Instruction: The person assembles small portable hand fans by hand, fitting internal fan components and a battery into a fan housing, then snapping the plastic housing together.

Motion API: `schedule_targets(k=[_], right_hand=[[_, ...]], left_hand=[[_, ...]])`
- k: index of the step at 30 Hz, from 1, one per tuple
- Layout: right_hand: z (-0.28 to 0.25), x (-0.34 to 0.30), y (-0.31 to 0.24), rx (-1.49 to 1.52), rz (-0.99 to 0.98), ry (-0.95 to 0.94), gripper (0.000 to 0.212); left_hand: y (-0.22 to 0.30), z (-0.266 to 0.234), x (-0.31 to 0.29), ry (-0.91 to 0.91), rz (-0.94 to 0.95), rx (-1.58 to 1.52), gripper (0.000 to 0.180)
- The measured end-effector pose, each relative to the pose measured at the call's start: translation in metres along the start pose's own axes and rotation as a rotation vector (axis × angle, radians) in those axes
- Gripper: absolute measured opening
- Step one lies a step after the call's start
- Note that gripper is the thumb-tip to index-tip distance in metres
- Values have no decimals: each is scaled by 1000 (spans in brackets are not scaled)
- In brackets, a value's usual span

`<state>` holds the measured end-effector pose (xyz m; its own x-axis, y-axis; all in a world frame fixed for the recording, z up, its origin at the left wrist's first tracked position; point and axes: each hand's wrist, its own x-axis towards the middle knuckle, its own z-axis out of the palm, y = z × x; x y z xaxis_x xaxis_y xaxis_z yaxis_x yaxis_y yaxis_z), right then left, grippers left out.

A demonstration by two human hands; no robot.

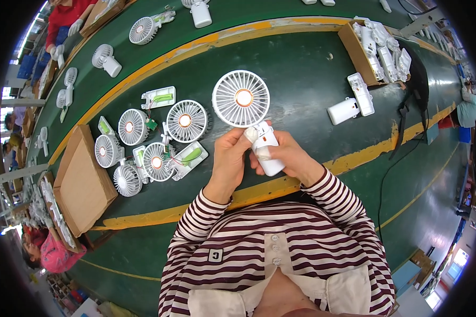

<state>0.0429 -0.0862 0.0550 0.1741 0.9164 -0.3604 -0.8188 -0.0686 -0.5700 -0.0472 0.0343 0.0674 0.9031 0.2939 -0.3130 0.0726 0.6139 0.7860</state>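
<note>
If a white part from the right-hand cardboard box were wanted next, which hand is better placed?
Probably the right hand: it is nearer the box. The left hand is farther away, nearer the loose fan heads. Both are on one white fan.

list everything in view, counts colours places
held fan: 1, white, centre
fan heads: 5, white, table left
green parts: 3+, green, by fan heads
loose casings: 2, white, table right
cardboard box: 1, brown, upper right, with white parts
cardboard tray: 1, brown, left
farther fans: several, white, upper left
table: 1, green, centre
other people: 3+, red, pink, greenish tops, edges
striped top: 1, maroon-white, lower centre
left hand: 1, whitish thumbtip, on fan
right hand: 1, whitish thumbtip, on fan
</note>
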Motion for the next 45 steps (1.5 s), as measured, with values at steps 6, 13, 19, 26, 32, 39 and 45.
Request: schedule_targets(k=[6,13,19,26,32,39,45], right_hand=[[16,1,-5,-530,-44,304,25],[25,-2,14,-265,-98,370,21],[19,-3,29,-343,-107,371,20],[15,-7,10,-157,-36,186,23],[-5,-1,18,419,84,-490,46],[22,-16,-1,-363,-161,117,41],[40,-14,7,-1348,-836,506,31]], left_hand=[[-11,1,-2,37,49,-66,32],[-21,7,-17,142,60,-15,29],[-28,5,-23,144,84,53,28],[-15,-3,-15,3,59,30,30],[0,-2,-8,-302,54,-130,47],[-6,-21,-2,-205,177,-227,40],[-5,-21,0,-165,258,-294,40]])
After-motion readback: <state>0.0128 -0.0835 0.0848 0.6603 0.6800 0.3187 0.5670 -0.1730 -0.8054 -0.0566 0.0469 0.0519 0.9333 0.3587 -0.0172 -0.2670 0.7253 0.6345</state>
